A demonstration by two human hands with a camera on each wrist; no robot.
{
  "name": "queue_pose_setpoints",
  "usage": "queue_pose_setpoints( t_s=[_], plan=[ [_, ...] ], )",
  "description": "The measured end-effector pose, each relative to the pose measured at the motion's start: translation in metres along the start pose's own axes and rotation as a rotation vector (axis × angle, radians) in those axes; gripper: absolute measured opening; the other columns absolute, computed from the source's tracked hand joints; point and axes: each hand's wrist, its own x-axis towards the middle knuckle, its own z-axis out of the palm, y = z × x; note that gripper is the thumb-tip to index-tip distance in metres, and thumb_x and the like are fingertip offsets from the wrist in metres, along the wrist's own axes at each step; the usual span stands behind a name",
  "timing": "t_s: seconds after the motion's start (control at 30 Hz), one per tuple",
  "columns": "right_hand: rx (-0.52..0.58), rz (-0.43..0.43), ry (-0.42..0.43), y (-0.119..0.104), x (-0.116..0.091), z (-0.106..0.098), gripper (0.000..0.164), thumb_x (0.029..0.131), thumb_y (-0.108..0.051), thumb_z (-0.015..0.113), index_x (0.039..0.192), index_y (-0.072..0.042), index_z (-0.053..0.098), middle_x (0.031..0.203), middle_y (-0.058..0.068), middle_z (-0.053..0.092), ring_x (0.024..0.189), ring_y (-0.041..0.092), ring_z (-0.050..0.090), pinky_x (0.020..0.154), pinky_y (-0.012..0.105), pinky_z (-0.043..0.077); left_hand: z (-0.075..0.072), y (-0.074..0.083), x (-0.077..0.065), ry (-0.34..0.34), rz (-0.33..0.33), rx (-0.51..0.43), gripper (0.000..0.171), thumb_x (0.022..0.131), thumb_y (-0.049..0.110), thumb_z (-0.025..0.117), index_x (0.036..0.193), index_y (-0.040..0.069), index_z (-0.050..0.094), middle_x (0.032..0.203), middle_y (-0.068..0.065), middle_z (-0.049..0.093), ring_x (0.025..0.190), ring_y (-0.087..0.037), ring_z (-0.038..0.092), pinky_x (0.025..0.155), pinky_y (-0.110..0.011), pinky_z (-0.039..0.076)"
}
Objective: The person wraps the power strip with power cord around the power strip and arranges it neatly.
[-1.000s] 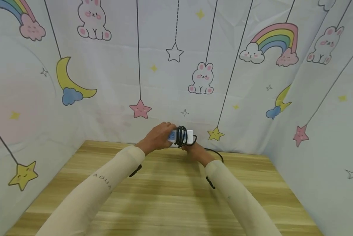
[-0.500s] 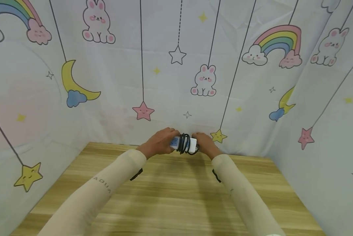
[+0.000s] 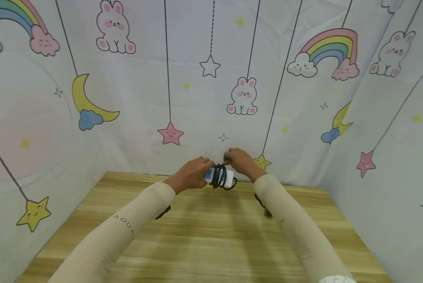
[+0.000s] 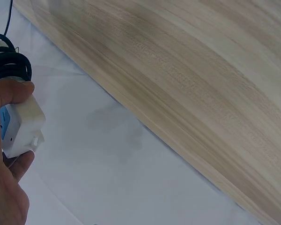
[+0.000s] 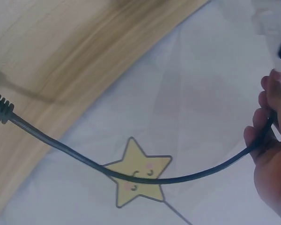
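Note:
A white power strip [image 3: 229,179] with blue socket faces is held above the back of the table, black cord [image 3: 218,177] coiled around its middle. My left hand [image 3: 192,173] grips its left end, and the left wrist view has the thumb on one side of the strip [image 4: 25,124] and fingers on the other. Just above the coils, my right hand [image 3: 240,160] pinches the cord. In the right wrist view, the cord [image 5: 178,180] passes through the curled fingers and sags to a ribbed plug end [image 5: 1,108], cut off at the left edge.
The wood-grain table [image 3: 204,243] ends at a white fabric backdrop [image 3: 137,98] printed with stars, rabbits and rainbows. Fabric also stands along both sides. Dark straps [image 3: 163,212] show under the sleeves at the wrists.
My right hand has gone from below and behind the strip, around its right end, to above the coils, drawing the cord with it. The left hand keeps its grip, slightly lower in view.

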Motion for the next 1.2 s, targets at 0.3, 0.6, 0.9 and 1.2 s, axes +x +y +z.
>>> queue_pose_setpoints(
  t_s=[0.3, 0.6, 0.9, 1.2],
  plan=[
    [-0.033, -0.012, -0.032, -0.018, 0.005, -0.024, 0.018, 0.113, -0.015, 0.068, 0.121, -0.005, 0.081, 0.116, 0.012, 0.075, 0.113, 0.034, 0.072, 0.104, 0.05, 0.059, 0.002, 0.005, 0.003, -0.002, 0.023, 0.005, 0.057, 0.087, 0.009, 0.09, 0.14, 0.006, 0.068, 0.128, -0.012, 0.076, 0.114, -0.031, 0.071, 0.095, -0.047, 0.064],
    [-0.032, 0.037, -0.034, -0.035, 0.009, -0.039, 0.021, 0.113, -0.007, 0.063, 0.119, 0.002, 0.082, 0.116, 0.018, 0.079, 0.11, 0.034, 0.075, 0.099, 0.047, 0.062, 0.002, 0.006, 0.01, 0.037, 0.023, 0.048, 0.057, 0.086, 0.01, 0.091, 0.138, 0.006, 0.068, 0.129, -0.013, 0.076, 0.111, -0.031, 0.071, 0.094, -0.047, 0.065],
    [0.068, 0.172, -0.071, -0.024, 0.031, -0.013, 0.033, 0.109, -0.007, 0.058, 0.076, -0.012, 0.055, 0.075, 0.002, 0.043, 0.069, 0.017, 0.037, 0.066, 0.037, 0.037, 0.008, 0.008, 0.01, 0.132, -0.008, 0.109, 0.051, 0.084, 0.007, 0.089, 0.131, 0.003, 0.068, 0.117, -0.014, 0.076, 0.099, -0.03, 0.068, 0.086, -0.044, 0.063],
    [0.031, 0.301, -0.061, 0.01, 0.057, 0.032, 0.018, 0.104, -0.015, 0.06, 0.089, -0.018, 0.07, 0.089, -0.001, 0.06, 0.081, 0.017, 0.052, 0.075, 0.048, 0.051, 0.009, 0.009, 0.01, 0.171, -0.034, 0.107, 0.05, 0.085, 0.006, 0.089, 0.13, 0.003, 0.068, 0.116, -0.014, 0.075, 0.097, -0.03, 0.066, 0.084, -0.044, 0.063]
  ],
)
